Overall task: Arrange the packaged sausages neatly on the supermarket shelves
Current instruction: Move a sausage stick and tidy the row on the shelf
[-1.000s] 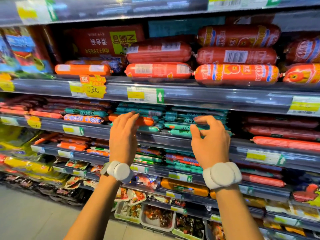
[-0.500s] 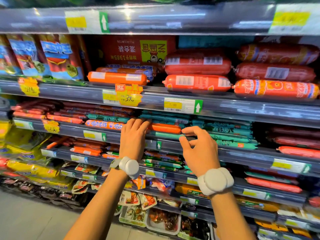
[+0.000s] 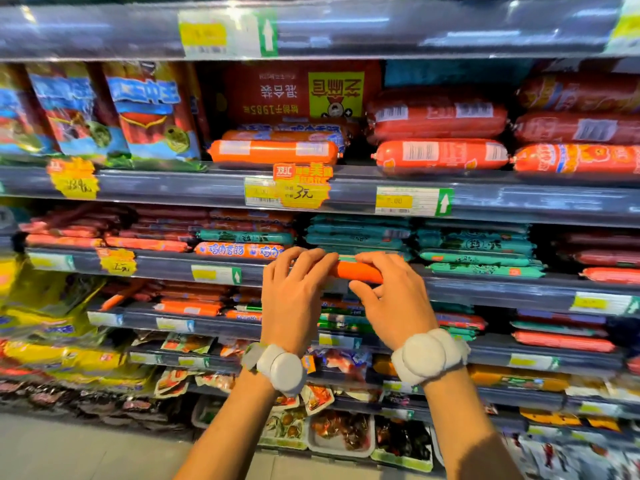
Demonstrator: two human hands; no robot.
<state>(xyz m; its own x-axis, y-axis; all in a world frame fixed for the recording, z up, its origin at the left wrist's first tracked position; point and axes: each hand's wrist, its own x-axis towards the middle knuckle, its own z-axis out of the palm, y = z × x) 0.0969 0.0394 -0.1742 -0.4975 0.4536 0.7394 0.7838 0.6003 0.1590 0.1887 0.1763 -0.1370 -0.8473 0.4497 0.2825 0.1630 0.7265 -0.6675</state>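
Observation:
An orange sausage (image 3: 356, 271) lies at the front lip of the middle shelf (image 3: 166, 265), in front of stacked teal sausage packs (image 3: 360, 233). My left hand (image 3: 294, 299) covers its left end with fingers curled over it. My right hand (image 3: 388, 299) grips its right part between thumb and fingers. Both wrists wear white bands. An orange pack with blue print (image 3: 239, 250) lies just left of my left hand.
Above, a shelf holds thick red and orange sausages (image 3: 440, 155) and blue-and-red bags (image 3: 152, 112). More teal packs (image 3: 478, 251) and red sausages (image 3: 609, 258) lie to the right. Lower shelves carry orange, green and tray-packed goods (image 3: 339, 434). Grey floor (image 3: 69, 448) shows at lower left.
My right hand has moved left from the teal packs and closed on the orange sausage. My left hand has settled over its left end. The view has shifted left and closer.

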